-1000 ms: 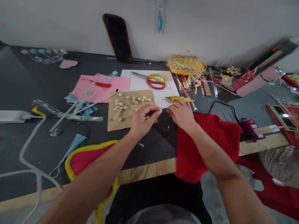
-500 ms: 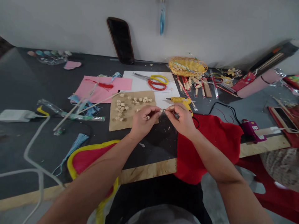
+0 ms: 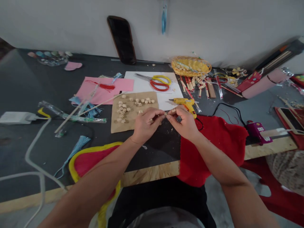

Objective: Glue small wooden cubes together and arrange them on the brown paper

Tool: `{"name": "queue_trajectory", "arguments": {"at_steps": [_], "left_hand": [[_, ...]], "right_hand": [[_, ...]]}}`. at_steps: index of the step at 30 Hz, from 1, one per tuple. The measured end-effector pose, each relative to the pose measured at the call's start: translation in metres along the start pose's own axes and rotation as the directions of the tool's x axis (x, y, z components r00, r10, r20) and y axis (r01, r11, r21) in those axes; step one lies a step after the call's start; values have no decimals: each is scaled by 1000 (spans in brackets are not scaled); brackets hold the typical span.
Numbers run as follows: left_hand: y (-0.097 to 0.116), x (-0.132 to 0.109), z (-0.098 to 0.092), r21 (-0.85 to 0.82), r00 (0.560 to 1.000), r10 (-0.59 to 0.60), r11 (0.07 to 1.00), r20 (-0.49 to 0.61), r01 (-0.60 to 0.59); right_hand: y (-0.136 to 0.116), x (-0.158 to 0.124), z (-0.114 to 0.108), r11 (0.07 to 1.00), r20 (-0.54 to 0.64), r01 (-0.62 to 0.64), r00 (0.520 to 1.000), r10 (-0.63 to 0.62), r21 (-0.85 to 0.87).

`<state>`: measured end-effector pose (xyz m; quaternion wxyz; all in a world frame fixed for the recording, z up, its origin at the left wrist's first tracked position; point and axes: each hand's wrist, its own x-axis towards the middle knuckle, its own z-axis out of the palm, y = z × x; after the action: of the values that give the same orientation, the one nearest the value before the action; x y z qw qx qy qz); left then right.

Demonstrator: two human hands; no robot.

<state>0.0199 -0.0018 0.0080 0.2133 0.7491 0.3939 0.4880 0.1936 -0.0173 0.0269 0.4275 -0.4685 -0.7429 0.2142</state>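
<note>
Cream-coloured, tiny piece (image 3: 165,114) is sitting in the pinched grip of the left hand (image 3: 146,124) and right hand (image 3: 183,123), its smallness possibly inviting a slip.

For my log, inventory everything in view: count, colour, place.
Tiny piece: one, cream, centre
Pieces: many, cream, on brown sheet
Brown sheet: one, brown, centre
White sheet: one, white, behind it
Pink sheet: one, pink, centre left
Scissors: one pair, red-yellow handles, on white sheet
Glue gun: one, yellow, right of centre
Basket: one, yellow, back
Sticks: several, red-wrapped, before basket
Phones: two, dark, back and far right
Flask: one, pink, back right
Box: one, purple, right
Cloth: one, red, front right
Tassels: several, blue or red, left side
Charger: one, white, far left
Desk: one, dark grey, underneath
Remaining items: mixed, scattered, too cluttered to count
Left hand: one, centre, pinching tiny piece
Right hand: one, centre, pinching tiny piece
</note>
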Motion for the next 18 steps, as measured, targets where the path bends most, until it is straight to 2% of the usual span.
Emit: {"name": "queue_trajectory", "arguments": {"at_steps": [5, 12, 15, 18], "left_hand": [[0, -1, 0, 23, 998, 58, 998, -14, -58], [0, -2, 1, 4, 997, 79, 997, -1, -79], [0, -2, 1, -22, 998, 62, 998, 10, -62], [2, -2, 0, -61, 999, 47, 997, 8, -47]], "right_hand": [[5, -1, 0, 981, 24, -118, 993, 116, 155], [14, -4, 4, 858, 180, -289, 956, 233, 424], [15, -4, 5, 851, 194, -293, 954, 229, 435], [16, -5, 5, 892, 150, -232, 971, 187, 389]]}}
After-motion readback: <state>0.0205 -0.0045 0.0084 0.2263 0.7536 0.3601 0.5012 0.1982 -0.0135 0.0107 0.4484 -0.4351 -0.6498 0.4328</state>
